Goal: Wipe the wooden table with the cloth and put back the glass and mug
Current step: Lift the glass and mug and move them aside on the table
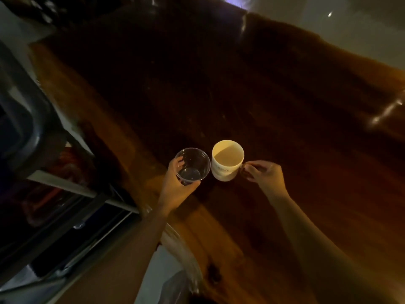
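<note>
Nearest to the camera, two bare forearms reach forward from the bottom edge of the picture over the wooden counter [285, 119]. The light is weak and warm, so the wood looks orange-brown near the person and almost black in the middle.

The left hand [178, 188] holds the glass [192, 164]. Its fingers [178, 162] are curled around the left wall of the glass and the thumb presses on the lower right side, so the hand is closed on it. The glass is clear and looks empty; one can see the round bottom through it. It is tilted a little toward the camera. I cannot tell if its base touches the counter or is just above it.

The right hand [266, 175] is at the same depth, to the right. Its thumb and first fingers are pinched together on the handle of the mug [226, 161], and the other fingers are folded in. The mug is cream-white with small grey print on its side, and its inside looks empty. It stands upright just beside the glass; the two rims are very near or touching. Its base seems to be on the counter, but the shadow makes this not sure.

To the left of the counter there are dark, blurred objects that I cannot identify. At the far edge, a pale floor [350, 25] is visible.
</note>
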Available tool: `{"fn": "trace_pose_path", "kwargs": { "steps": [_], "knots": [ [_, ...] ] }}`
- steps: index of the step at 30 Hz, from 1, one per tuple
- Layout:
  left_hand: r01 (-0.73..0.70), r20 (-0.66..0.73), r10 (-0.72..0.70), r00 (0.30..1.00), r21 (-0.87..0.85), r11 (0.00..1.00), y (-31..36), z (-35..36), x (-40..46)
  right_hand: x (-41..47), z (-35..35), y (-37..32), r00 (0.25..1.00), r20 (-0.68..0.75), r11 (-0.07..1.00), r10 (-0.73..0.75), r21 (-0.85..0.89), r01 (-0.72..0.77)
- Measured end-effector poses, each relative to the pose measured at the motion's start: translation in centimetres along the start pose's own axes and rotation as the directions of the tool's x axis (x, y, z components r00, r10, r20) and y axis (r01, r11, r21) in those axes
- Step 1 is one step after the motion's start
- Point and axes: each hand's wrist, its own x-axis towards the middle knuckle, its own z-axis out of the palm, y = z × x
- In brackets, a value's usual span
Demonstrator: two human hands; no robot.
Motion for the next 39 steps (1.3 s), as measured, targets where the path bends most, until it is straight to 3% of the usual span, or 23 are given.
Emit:
{"fn": "trace_pose_path", "kwargs": {
  "steps": [7,13,19,28,33,39],
  "knots": [
    [0.049,0.053,-0.045,0.998,-0.059,0.997,-3.4,0.5,2.8,1.9,2.7,2.2,0.998,-0.018,0.997,0.068,-0.043,-0.069],
    [0.125,0.023,-0.123,0.992,-0.185,0.975,-5.0,1.6,2.5,1.7,3.1,3.3,0.997,0.016,0.997,0.074,0.020,-0.074],
    [0.168,-0.038,-0.170,0.985,-0.052,0.984,-5.4,2.2,0.6,0.9,1.9,2.9,0.993,0.070,0.996,0.091,0.020,-0.092],
    [0.201,-0.175,-0.204,0.963,-0.033,0.979,1.8,-4.2,-7.4,-4.2,-0.6,-4.0,0.982,0.168,0.996,-0.085,0.013,0.084],
    [0.144,-0.320,-0.154,0.935,-0.056,0.988,4.8,-11.3,-12.0,-8.4,4.6,-10.0,0.923,0.300,0.970,-0.241,0.044,0.239],
    [0.018,-0.488,0.103,0.867,0.237,0.971,4.7,-20.4,-14.2,-12.1,14.9,-16.8,0.745,0.545,0.896,-0.386,0.029,0.443]
  ]
}}
